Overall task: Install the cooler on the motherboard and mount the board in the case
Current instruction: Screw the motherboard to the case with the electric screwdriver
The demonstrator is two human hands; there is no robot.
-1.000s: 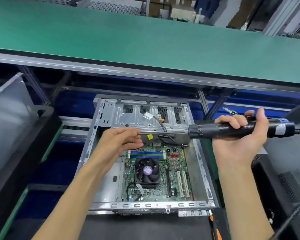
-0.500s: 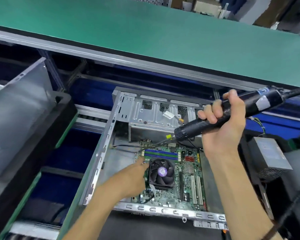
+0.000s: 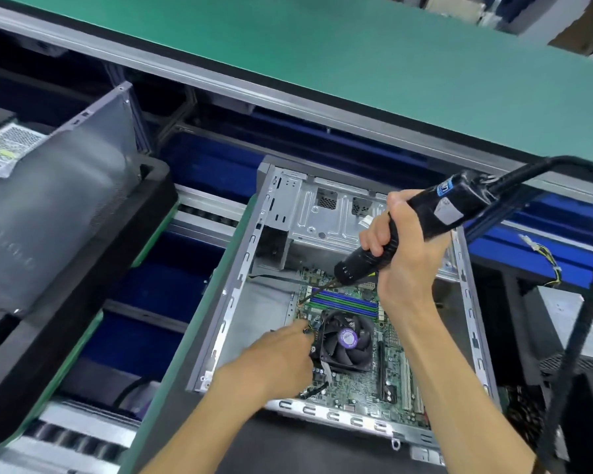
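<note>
While right hand (image 3: 404,254) grips electric screwdriver (image 3: 421,220), bit on motherboard (image 3: 353,388) far-left corner, left hand (image 3: 281,354) fingertips press beside cooler (image 3: 346,340); curl unclear.

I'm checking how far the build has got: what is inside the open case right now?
Inside the case lies the motherboard with its cooler fan. The left hand and right hand, gripping an electric screwdriver, cover parts of it.

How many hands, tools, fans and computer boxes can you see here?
Hands: 2, the left hand and the right hand
Electric screwdriver: 1
Fan: 1
Open computer case: 1
Total: 5
</note>
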